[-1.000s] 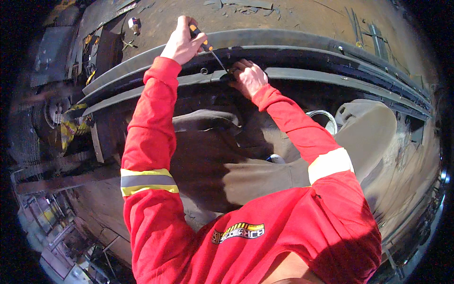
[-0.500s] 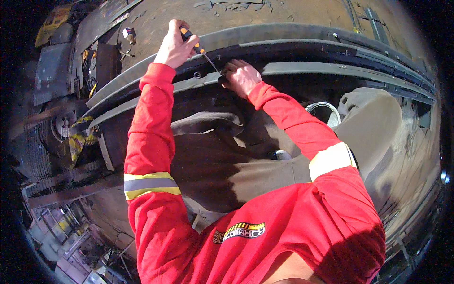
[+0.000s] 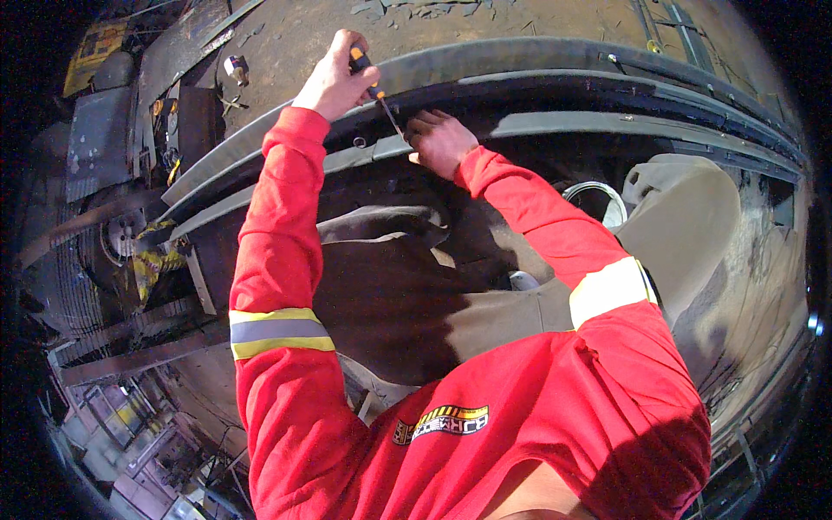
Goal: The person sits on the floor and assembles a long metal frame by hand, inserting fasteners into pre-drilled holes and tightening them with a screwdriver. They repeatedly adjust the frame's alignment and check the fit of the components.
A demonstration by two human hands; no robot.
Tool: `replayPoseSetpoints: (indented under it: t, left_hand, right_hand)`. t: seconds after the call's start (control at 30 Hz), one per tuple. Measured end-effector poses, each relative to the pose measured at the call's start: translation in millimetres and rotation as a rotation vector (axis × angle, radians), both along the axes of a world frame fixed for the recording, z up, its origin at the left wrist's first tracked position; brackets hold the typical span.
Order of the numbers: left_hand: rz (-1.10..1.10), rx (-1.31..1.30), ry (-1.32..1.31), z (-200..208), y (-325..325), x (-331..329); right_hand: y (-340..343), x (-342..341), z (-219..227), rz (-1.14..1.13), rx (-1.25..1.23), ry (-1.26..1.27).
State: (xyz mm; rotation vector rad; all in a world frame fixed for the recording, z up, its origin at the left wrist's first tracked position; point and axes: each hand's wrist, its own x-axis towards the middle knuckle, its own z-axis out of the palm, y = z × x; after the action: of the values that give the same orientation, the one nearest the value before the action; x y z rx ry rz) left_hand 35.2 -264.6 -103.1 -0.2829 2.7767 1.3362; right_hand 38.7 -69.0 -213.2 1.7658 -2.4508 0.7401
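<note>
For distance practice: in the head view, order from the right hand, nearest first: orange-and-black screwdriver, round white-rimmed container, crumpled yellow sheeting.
1. Screwdriver, just left of the right hand.
2. Container, lower right.
3. Sheeting, far left.

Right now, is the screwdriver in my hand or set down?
In hand: your left hand grips the screwdriver by its handle, its shaft slanting toward your right hand.

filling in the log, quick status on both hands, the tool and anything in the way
Left hand gripping black-and-orange screwdriver. Right hand over grey rail, close by the tip. Tip contact unclear, right fingers crowding it.
</note>
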Motion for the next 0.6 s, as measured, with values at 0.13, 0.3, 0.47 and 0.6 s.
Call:
replayPoseSetpoints:
  t: [0.13, 0.3, 0.47, 0.6]
  left_hand:
    - [-0.049, -0.081, 0.019, 0.5, 4.7, -1.6]
    - [0.090, -0.209, -0.106, 5.2, 10.2, -3.5]
    - [0.110, -0.388, 0.032, -6.2, 9.5, -7.4]
    - [0.166, -0.260, -0.020, -0.7, 18.5, -3.5]
  right_hand:
    - [2.7, -3.1, -2.1, 0.047, 0.011, 0.041]
    - [5.2, -9.6, -8.7, 0.078, -0.031, 0.059]
    - [3.8, -8.9, -2.8, 0.069, -0.031, -0.003]
    - [4.0, -8.4, 2.3, 0.054, 0.047, -0.041]
